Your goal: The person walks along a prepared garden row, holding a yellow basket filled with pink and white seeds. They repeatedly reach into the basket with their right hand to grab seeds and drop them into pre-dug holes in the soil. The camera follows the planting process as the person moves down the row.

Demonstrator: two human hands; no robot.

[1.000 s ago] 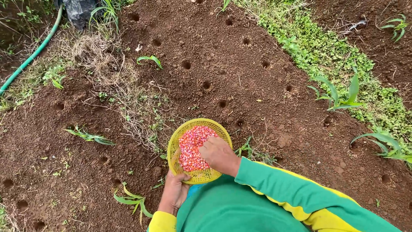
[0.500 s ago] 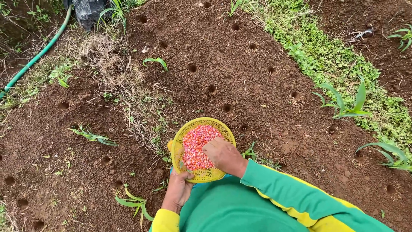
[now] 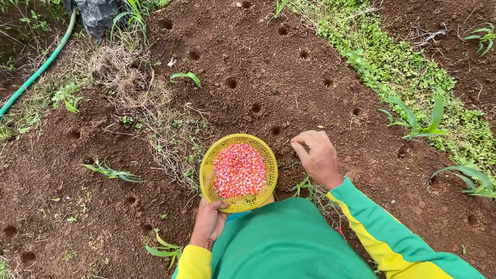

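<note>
A round yellow plastic basket holds a heap of pink-red seeds. My left hand grips the basket's near rim from below. My right hand hovers just right of the basket, low over the brown soil, fingers curled together as if pinching seeds; the seeds in it are hidden. A small planting hole lies under its fingertips. I wear green sleeves with yellow stripes.
Rows of small round holes dot the tilled soil. Young green seedlings and a grass strip run along the right. A green hose lies at the far left near dry grass and a dark bag.
My right hand left the seeds in the basket and moved right, down over the soil beside it. The left hand keeps holding the basket.
</note>
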